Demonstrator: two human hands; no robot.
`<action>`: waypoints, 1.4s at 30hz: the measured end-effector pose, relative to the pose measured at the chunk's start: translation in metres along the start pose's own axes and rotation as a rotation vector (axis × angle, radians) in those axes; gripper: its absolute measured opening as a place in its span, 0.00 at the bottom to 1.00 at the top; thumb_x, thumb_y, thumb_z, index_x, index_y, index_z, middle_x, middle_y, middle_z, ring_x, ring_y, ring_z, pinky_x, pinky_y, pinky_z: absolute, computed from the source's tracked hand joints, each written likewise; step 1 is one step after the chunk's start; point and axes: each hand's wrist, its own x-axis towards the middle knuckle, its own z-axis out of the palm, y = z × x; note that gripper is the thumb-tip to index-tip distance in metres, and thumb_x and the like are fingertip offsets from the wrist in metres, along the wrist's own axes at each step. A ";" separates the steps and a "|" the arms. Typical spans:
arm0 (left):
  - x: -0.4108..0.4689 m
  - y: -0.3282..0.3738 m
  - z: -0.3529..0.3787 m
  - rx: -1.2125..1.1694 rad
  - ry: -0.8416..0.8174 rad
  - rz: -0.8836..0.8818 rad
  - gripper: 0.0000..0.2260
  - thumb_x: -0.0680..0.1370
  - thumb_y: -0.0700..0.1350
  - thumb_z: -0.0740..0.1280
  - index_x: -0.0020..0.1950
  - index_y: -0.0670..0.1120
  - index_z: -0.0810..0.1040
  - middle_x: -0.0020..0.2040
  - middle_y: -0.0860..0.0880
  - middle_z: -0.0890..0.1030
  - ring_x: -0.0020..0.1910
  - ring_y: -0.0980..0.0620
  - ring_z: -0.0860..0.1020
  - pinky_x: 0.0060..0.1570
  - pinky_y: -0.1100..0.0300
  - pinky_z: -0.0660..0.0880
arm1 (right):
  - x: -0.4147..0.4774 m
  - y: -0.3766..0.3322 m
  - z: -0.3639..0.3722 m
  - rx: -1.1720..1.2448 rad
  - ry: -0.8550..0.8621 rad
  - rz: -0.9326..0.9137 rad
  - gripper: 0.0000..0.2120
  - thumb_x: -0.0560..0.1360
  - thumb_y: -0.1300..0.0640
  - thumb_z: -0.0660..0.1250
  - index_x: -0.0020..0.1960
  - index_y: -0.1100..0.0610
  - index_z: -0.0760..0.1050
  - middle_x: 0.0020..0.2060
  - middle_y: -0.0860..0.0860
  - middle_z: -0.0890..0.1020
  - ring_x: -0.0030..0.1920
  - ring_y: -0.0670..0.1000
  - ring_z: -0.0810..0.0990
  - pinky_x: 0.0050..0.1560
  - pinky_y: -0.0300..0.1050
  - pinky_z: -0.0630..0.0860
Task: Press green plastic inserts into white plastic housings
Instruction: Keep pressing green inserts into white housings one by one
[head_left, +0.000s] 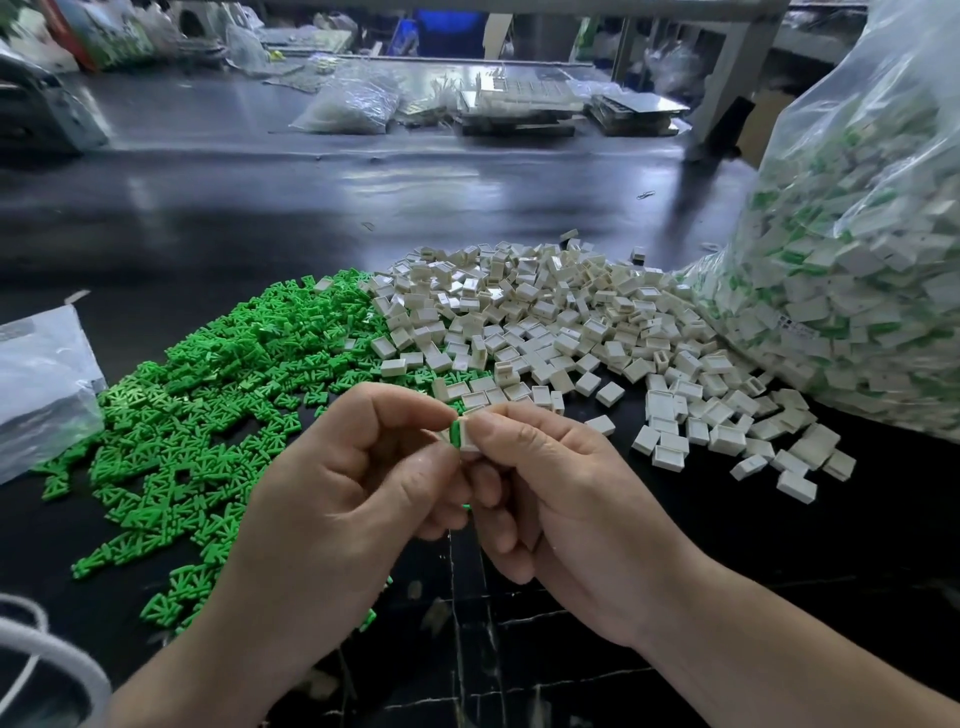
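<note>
A large clear plastic bag (852, 260) stands at the right edge of the dark glossy worktop (260, 208), bulging with small white plastic boxes that show green through the film. Its foot touches a loose pile of white square plastic housings (561, 322) spread across the worktop, some lying hollow side up. To the left of these, and running into them, lies a pile of flat green plastic inserts (208, 395) with fanned ribs. A flatter clear plastic bag (41, 384) rests at the left edge, just beside the green pile; what it holds cannot be made out. Further back, a crumpled clear bag of pale small parts (353, 104) sits near stacked trays, and a blue crate (452, 26) shows beyond the worktop. Coloured packets (104, 31) at the back left carry green and white print, too blurred to read.

In front of both piles, above the worktop, the hands meet. The left hand (332, 493) pinches one green insert (455, 434) between thumb and forefinger, its other fingers curled under. The right hand (561, 499) grips one white housing (471, 437) between thumb and forefinger. Insert and housing touch, the green piece standing on edge against the housing's left side. A loop of white cable (52, 654) lies at the lower left corner.
</note>
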 end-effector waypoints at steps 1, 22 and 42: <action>0.000 0.000 0.000 0.074 0.011 0.034 0.08 0.73 0.52 0.69 0.51 0.56 0.78 0.39 0.49 0.84 0.34 0.52 0.83 0.32 0.64 0.79 | 0.000 -0.001 0.000 -0.006 0.003 0.003 0.09 0.77 0.51 0.65 0.41 0.54 0.78 0.31 0.50 0.75 0.26 0.47 0.71 0.21 0.38 0.66; 0.007 -0.013 -0.004 1.170 -0.172 0.075 0.24 0.70 0.69 0.59 0.52 0.53 0.81 0.42 0.55 0.78 0.40 0.52 0.77 0.37 0.58 0.69 | -0.005 -0.027 -0.037 -1.451 0.149 0.003 0.16 0.72 0.34 0.66 0.53 0.43 0.76 0.36 0.41 0.78 0.37 0.41 0.78 0.34 0.37 0.72; 0.011 -0.020 -0.001 1.127 -0.202 0.080 0.09 0.70 0.51 0.74 0.45 0.51 0.79 0.40 0.56 0.77 0.41 0.53 0.76 0.40 0.59 0.68 | 0.002 -0.011 -0.035 -1.472 0.228 -0.228 0.05 0.78 0.54 0.62 0.53 0.50 0.71 0.37 0.45 0.79 0.38 0.48 0.78 0.42 0.47 0.76</action>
